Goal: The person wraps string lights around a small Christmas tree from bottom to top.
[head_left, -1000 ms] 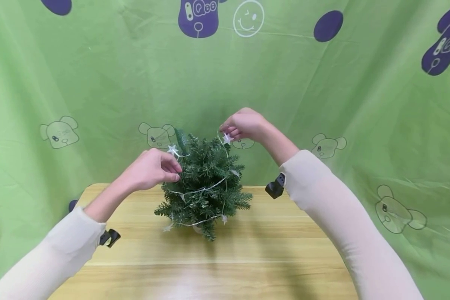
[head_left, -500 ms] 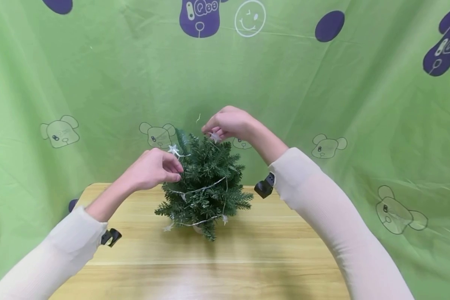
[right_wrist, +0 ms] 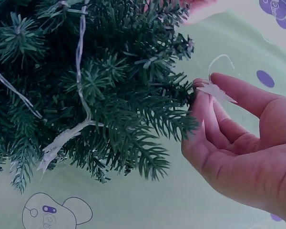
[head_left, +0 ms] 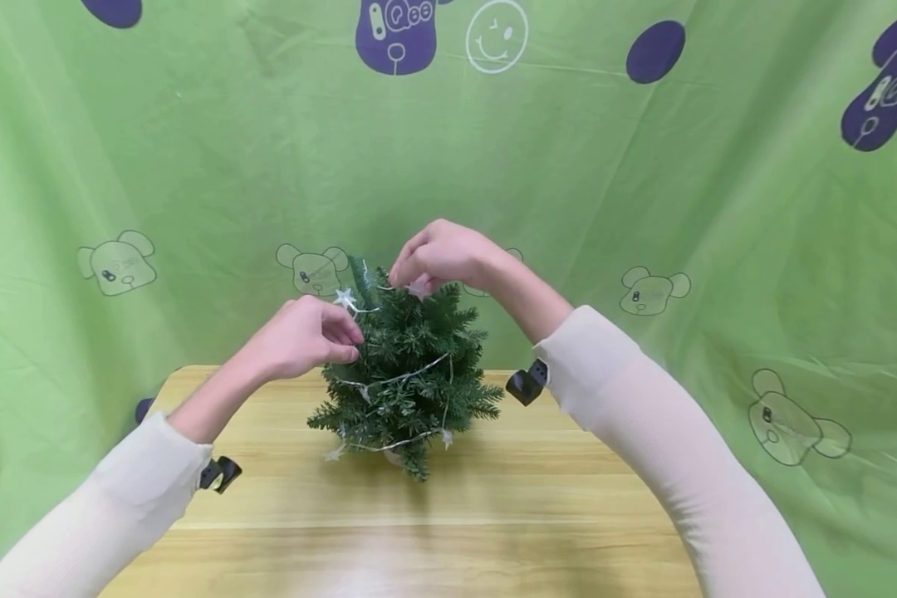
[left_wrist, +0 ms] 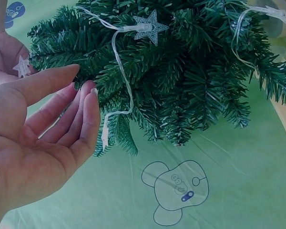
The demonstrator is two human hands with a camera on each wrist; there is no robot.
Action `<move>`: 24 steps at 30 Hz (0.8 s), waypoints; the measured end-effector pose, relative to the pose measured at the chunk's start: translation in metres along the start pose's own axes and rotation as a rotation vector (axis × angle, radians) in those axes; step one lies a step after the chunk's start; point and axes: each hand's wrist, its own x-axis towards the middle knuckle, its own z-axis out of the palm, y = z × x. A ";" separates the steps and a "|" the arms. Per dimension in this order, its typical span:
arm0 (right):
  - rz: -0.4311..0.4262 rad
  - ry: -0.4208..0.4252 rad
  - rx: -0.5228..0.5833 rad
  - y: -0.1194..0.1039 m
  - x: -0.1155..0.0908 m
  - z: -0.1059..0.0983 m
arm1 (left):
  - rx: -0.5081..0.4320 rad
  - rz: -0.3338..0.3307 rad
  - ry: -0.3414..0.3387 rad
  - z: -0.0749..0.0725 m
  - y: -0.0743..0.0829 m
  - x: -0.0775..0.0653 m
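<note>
A small artificial Christmas tree (head_left: 411, 332) stands on the table, wound with clear-wired star string lights (head_left: 407, 378). My right hand (head_left: 448, 253) is at the treetop, pinching the light string's wire between thumb and fingers. Beside those fingertips hangs a star light (right_wrist: 217, 92), and a bit of wire curls up past them. My left hand (head_left: 302, 336) is at the tree's left side, thumb and bent fingers around a branch tip (left_wrist: 76, 82); how firmly it grips is hard to see. Just above it sits another star light (head_left: 345, 299).
The tree rests on a light wooden table (head_left: 448, 531). A green printed cloth (head_left: 568, 166) hangs behind and at both sides. Further star lights, such as a low star (head_left: 447, 437), hang on the front branches.
My right hand has moved left across the treetop and lowered slightly, carrying the wire and star light with it. The left hand has stayed in place.
</note>
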 end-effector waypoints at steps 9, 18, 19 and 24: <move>-0.015 0.050 -0.133 0.001 -0.006 0.011 | 0.005 0.001 0.000 0.000 0.001 0.000; -0.020 0.067 -0.215 0.003 -0.012 0.013 | -0.004 -0.007 -0.004 0.001 0.002 0.000; -0.019 0.064 -0.222 0.002 -0.012 0.013 | -0.001 -0.006 -0.003 0.002 0.002 0.000; -0.024 0.056 -0.249 0.003 -0.013 0.013 | 0.011 -0.011 0.001 0.002 0.002 0.000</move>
